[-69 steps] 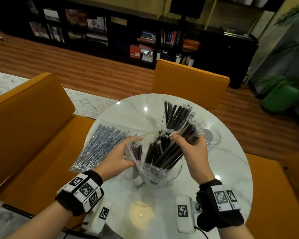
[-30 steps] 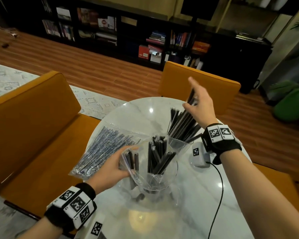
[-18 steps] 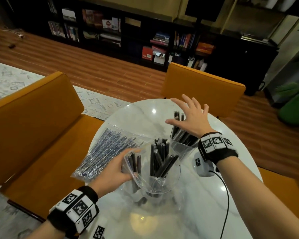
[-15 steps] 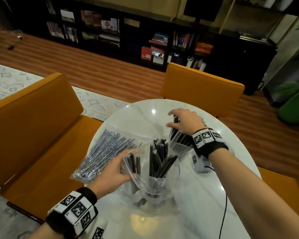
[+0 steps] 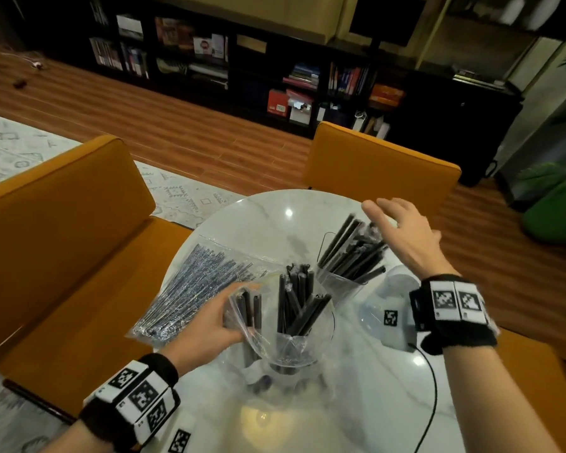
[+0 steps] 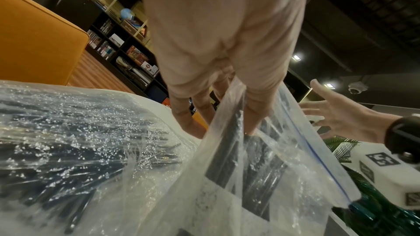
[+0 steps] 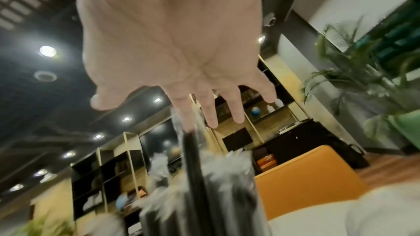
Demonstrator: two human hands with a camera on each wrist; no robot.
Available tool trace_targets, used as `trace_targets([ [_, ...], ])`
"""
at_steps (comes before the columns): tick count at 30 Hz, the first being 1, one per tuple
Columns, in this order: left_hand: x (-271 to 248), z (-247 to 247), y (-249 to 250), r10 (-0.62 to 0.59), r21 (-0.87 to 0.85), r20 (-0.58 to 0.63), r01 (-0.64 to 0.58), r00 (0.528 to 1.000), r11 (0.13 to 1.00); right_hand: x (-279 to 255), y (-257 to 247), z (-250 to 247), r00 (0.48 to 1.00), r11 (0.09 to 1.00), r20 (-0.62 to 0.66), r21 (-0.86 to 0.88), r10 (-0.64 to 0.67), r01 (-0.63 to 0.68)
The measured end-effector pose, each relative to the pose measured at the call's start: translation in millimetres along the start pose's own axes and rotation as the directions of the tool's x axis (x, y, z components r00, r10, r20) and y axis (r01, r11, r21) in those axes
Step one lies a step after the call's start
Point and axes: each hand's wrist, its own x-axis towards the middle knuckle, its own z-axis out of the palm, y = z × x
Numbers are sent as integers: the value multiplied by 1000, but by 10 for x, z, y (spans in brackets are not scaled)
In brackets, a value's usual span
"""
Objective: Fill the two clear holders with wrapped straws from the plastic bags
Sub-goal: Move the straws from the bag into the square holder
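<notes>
Far holder (image 5: 342, 282): packed with wrapped straws (image 5: 352, 250), leaning. Your right hand (image 5: 402, 233), fingers spread and empty, hovers at their tips (brush them and the holder may tip). Your left hand (image 5: 209, 325) pinches the open plastic bag (image 5: 275, 335); slacken and it probably slumps.

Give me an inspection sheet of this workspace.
Surface: round white marble table.
Job's things: far holder packed with black straws; open bag of straws standing in the near holder; flat straw bag lying at the left.
Clutter: clear lid.
Hands: left hand pinches the open bag's rim; right hand open above the far holder's straws.
Cables: black cable across the table.
Surroundings: orange chairs, bookshelves.
</notes>
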Motion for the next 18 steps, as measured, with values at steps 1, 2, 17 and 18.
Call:
trace_targets([
  [1, -2, 1, -1, 0, -2, -1, 0, 1000, 1000, -76, -25, 47, 1000, 1000, 16, -2, -15, 15],
  [2, -3, 2, 1, 0, -5, -3, 0, 1000, 1000, -122, -62, 129, 998, 999, 47, -28, -31, 32],
  [17, -29, 30, 29, 13, 15, -7, -13, 1000, 1000, -19, 51, 441, 989, 971, -87, -217, -120, 99],
  [18, -18, 27, 33, 11, 14, -1, -11, 1000, 1000, -78, -9, 370, 974, 979, -169, -165, -148, 120],
])
